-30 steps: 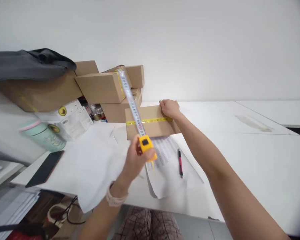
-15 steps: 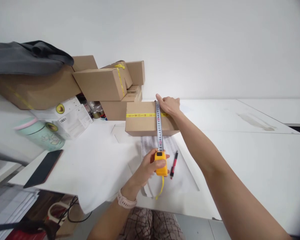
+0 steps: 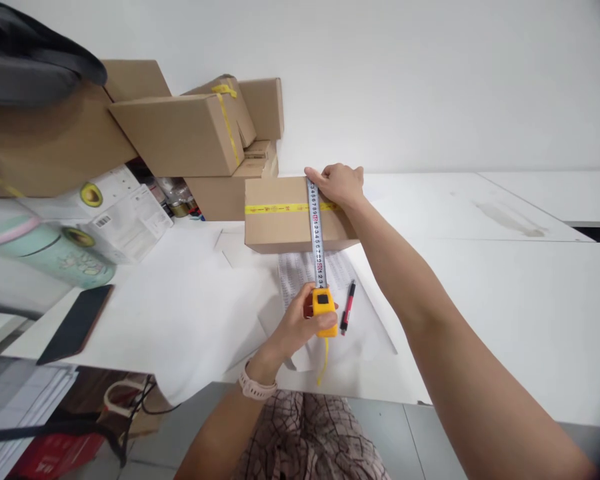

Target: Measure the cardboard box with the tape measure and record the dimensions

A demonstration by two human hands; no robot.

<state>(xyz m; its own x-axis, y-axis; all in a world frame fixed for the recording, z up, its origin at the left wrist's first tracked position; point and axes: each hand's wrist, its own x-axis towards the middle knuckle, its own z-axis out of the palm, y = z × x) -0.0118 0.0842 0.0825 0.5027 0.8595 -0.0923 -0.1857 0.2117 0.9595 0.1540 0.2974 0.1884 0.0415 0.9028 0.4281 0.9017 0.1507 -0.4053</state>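
Note:
A yellow tape measure [image 3: 325, 321] is in my left hand [image 3: 301, 325], its body gripped between thumb and fingers. Its metal blade [image 3: 317, 233] runs out away from me, flat across the top of a closed cardboard box [image 3: 280, 228] sealed with yellow tape. At the box's far edge, my right hand [image 3: 341, 183] holds the blade's end under its thumb; the other fingers are bent over the box and partly hidden. A yellow strap [image 3: 323, 363] dangles from the tape measure. Beneath it lie printed sheets [image 3: 293, 272], with a red and black pen [image 3: 349, 307] just to the right.
More cardboard boxes [image 3: 170, 133] are stacked at the back left, against the wall. A white box with avocado pictures [image 3: 125, 223], a mint tumbler [image 3: 55, 253] and a dark flat phone-like slab [image 3: 75, 327] sit on the left of the white table [image 3: 480, 320].
The view has tilted down, so the table and box sit higher in the picture. The blade shows slightly more length by the tape measure's body. Both hands keep their holds.

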